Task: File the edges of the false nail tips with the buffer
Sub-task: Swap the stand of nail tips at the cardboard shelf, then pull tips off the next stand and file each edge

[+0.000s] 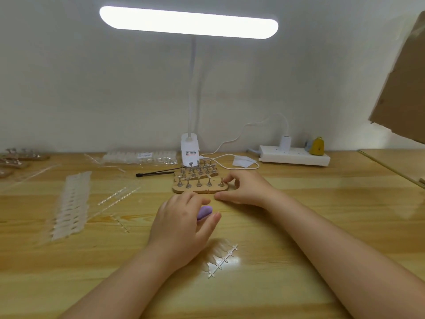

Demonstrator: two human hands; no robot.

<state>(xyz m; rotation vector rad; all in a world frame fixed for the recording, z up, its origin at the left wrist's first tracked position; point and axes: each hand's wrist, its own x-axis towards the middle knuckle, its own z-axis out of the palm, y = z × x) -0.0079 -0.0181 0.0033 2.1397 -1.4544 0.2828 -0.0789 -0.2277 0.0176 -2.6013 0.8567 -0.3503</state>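
Two hands are over the wooden table (299, 226). Your left hand (181, 224) grips the purple buffer (204, 212). Your right hand (243, 189) pinches something tiny beside the wooden stand (200, 188). Nail tips (222, 259) lie nearby.

Left hand (181, 223) gripping purple buffer (204, 212) at centre, right hand (245, 191) at one o'clock touching wooden nail stand (200, 188), nail tip strip (222, 259) at five o'clock, lit desk lamp (188, 22) at twelve
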